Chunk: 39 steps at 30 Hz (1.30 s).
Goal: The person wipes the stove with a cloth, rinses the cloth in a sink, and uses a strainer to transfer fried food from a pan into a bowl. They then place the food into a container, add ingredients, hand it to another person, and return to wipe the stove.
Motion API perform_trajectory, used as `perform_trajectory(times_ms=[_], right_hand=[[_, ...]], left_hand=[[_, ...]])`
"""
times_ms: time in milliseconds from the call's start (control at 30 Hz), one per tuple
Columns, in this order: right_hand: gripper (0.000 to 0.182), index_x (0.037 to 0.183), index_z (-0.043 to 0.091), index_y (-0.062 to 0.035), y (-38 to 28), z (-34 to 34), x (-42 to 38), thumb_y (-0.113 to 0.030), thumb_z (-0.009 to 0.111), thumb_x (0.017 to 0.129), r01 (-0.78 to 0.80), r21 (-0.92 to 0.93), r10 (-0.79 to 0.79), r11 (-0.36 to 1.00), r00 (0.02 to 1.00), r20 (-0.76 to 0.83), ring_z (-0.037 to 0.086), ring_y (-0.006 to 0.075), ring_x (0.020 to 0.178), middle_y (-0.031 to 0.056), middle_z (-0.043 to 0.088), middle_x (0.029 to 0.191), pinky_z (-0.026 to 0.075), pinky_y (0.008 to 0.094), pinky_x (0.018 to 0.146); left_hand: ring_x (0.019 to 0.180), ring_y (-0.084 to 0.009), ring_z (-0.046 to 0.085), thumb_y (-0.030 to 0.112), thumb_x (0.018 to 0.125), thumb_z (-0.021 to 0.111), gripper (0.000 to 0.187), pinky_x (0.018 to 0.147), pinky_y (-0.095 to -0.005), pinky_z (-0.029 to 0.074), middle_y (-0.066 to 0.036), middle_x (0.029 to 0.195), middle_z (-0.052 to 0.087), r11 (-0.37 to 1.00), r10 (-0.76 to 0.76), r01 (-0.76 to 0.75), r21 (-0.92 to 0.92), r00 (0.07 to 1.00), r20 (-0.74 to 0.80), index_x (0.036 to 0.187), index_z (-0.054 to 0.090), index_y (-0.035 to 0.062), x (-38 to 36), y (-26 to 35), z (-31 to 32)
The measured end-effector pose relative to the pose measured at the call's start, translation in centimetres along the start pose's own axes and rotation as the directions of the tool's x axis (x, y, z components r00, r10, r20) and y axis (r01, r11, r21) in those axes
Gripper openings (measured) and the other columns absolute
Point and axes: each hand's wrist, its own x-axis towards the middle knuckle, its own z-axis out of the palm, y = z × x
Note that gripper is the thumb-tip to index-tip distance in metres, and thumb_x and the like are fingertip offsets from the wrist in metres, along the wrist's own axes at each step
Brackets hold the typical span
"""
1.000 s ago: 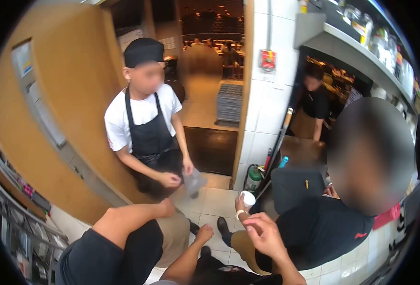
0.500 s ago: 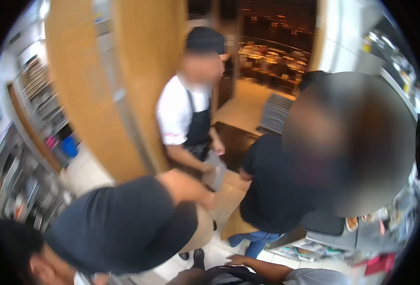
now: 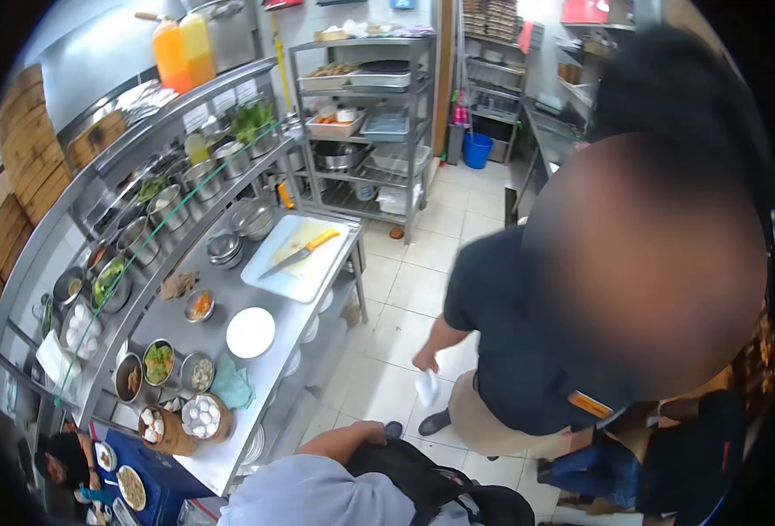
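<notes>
My left hand [image 3: 373, 430] is low against the front of my black apron [image 3: 414, 465], the grey sleeve [image 3: 308, 491] behind it. Its fingers are too small and hidden to read, and I make out nothing in it. My right hand is out of view. On my left runs a steel worktable [image 3: 221, 337]. It carries a white plate [image 3: 251, 333], a cutting board [image 3: 322, 267] and a yellow-handled knife [image 3: 304, 252] lying on the board. Nearer me are two bamboo steamers [image 3: 221, 432] of white, rounded food and a green cloth [image 3: 231, 383].
A co-worker in a black shirt [image 3: 527, 351] stands close on the right, holding something white [image 3: 427, 387]. Another person [image 3: 685, 456] is at lower right. Metal shelving [image 3: 361, 127] and a blue bucket [image 3: 477, 151] stand at the back, beyond the tiled floor [image 3: 396, 307].
My view has swung left, from the doorway and people to the worktable and shelving. My right arm has left the picture, and my left arm now shows.
</notes>
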Motion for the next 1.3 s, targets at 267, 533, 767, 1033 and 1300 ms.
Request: perform_trajectory(times_ms=[267,533,767,1033,1300], right_hand=[[0.049,0.123,0.066,-0.0096,-22.5,-3.0,11.2,-0.049,0.051,0.097,0.187,-0.04,-0.183,0.982,0.98,0.083,0.059,0.0306,0.115,0.0165,0.064,0.12,0.042,0.045,0.105],[0.05,0.121,0.066,-0.0083,-38.4,-2.1,20.4,-0.049,0.049,0.098,0.144,-0.104,-0.118,0.984,0.969,0.219,0.061,0.03,0.11,0.0157,0.066,0.114,0.044,0.0465,0.102],[0.051,0.12,0.066,-0.0071,-46.4,-6.0,27.7,-0.05,0.048,0.098,0.103,-0.019,-0.097,0.995,0.972,0.214,0.062,0.0295,0.106,0.015,0.068,0.109,0.046,0.0478,0.099],[0.052,0.118,0.066,-0.0058,-54.6,-14.3,42.1,-0.05,0.046,0.099,-0.005,-0.091,0.028,0.996,0.968,0.251,0.064,0.029,0.102,0.0142,0.07,0.103,0.049,0.0493,0.095],[0.053,0.116,0.066,-0.0044,-67.9,-24.2,72.8,-0.05,0.044,0.1,-0.395,0.273,0.096,0.877,0.701,0.706,0.066,0.0284,0.097,0.0133,0.072,0.097,0.051,0.0508,0.092]], left_hand=[[0.112,-0.0394,0.065,0.02,0.087,0.056,0.035,0.096,-0.0516,0.051,-0.023,0.121,0.066,0.97,-0.061,0.003,-0.243,0.971,-0.233,0.116,0.068,0.0055,5.9,-1.7,-8.7],[0.076,-0.0406,0.063,0.034,0.098,0.047,0.043,0.073,-0.0494,0.049,-0.021,0.078,0.065,0.741,0.243,-0.527,-0.416,0.788,-0.566,0.077,0.059,-0.0018,3.1,-9.6,-29.0],[0.092,-0.0346,0.063,0.012,0.094,0.054,0.014,0.083,-0.0415,0.049,-0.02,0.096,0.064,0.699,-0.183,-0.612,-0.37,0.347,-0.92,0.101,0.061,0.0021,2.2,-16.7,-50.0],[0.118,-0.0294,0.052,0.004,0.084,0.061,0.058,0.109,-0.0383,0.037,-0.017,0.128,0.053,0.715,-0.699,-0.592,-0.373,-0.599,-0.391,0.139,0.045,-0.0004,1.7,-35.9,-71.1],[0.115,-0.0268,0.051,0.024,0.09,0.065,0.048,0.104,-0.0382,0.038,-0.015,0.123,0.055,0.593,-0.805,-0.615,-0.52,-0.424,-0.416,0.127,0.048,-0.0015,2.9,-42.2,-74.0]])
